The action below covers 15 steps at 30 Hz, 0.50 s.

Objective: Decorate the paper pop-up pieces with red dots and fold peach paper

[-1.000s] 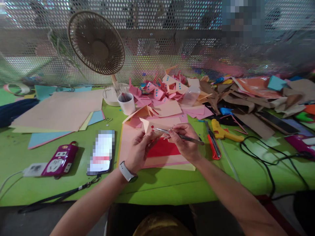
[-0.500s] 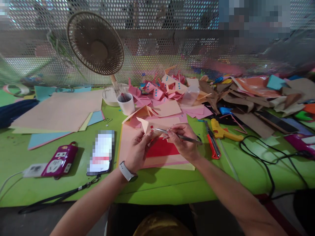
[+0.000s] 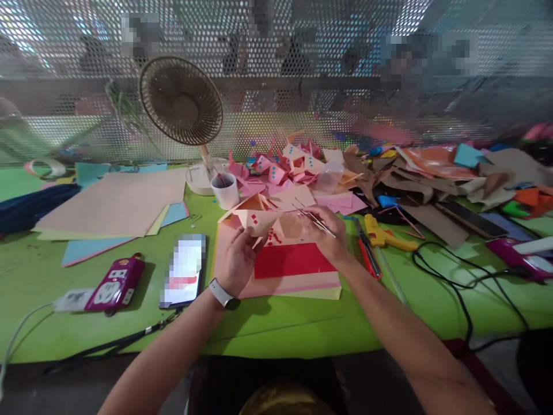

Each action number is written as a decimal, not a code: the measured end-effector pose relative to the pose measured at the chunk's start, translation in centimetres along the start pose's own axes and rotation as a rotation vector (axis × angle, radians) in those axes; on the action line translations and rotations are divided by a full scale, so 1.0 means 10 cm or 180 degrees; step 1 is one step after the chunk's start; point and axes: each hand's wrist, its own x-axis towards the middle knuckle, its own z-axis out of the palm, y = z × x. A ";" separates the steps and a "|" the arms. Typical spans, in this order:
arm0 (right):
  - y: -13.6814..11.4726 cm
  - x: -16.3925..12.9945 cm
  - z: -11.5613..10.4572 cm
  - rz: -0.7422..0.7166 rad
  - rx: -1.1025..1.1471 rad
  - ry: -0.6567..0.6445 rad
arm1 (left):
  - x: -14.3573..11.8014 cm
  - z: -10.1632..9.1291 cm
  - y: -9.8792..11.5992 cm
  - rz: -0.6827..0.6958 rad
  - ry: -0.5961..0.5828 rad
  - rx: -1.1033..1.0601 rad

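My left hand [image 3: 241, 259], with a watch on its wrist, pinches a folded peach paper piece [image 3: 263, 222] that carries a few small red squares. In my right hand [image 3: 326, 230] is a pair of metal tweezers [image 3: 317, 220]; their tips are apart and point up and left, away from the folded paper. Below the hands lies a red paper sheet [image 3: 294, 260] on a stack of pink, peach and yellow paper [image 3: 242, 288]. Several tiny red squares [image 3: 273, 237] are scattered just above the red sheet.
Behind the stack stand a white cup [image 3: 225, 193] and a fan [image 3: 185, 106], beside a heap of folded pink paper [image 3: 276, 167]. To the right are a red utility knife [image 3: 369, 253], a yellow glue gun [image 3: 382, 233] and black cables [image 3: 453, 282]. Leftward lie a phone [image 3: 184, 271] and purple power strip [image 3: 114, 282].
The tweezers have drawn away from the folded paper, up and to the right, and their tips have spread. Two red squares now show clearly on the paper. The camera view has tilted upward.
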 end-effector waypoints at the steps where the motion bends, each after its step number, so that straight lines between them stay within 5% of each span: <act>1: 0.05 0.02 -0.02 -0.0075 -0.0188 -0.0062 | 0.02 -0.01 0.02 0.0045 -0.0016 -0.0005; 4: 0.17 0.06 -0.05 -0.0169 -0.0641 -0.0413 | 0.06 -0.04 0.08 0.0259 -0.0125 -0.0029; 10: 0.31 0.03 0.01 0.0010 -0.1803 -0.2095 | 0.14 -0.10 0.13 0.0586 -0.0166 0.0244; 15: 0.22 0.03 -0.01 -0.0050 -0.1976 -0.2395 | 0.16 -0.09 0.13 0.0703 -0.0249 0.0220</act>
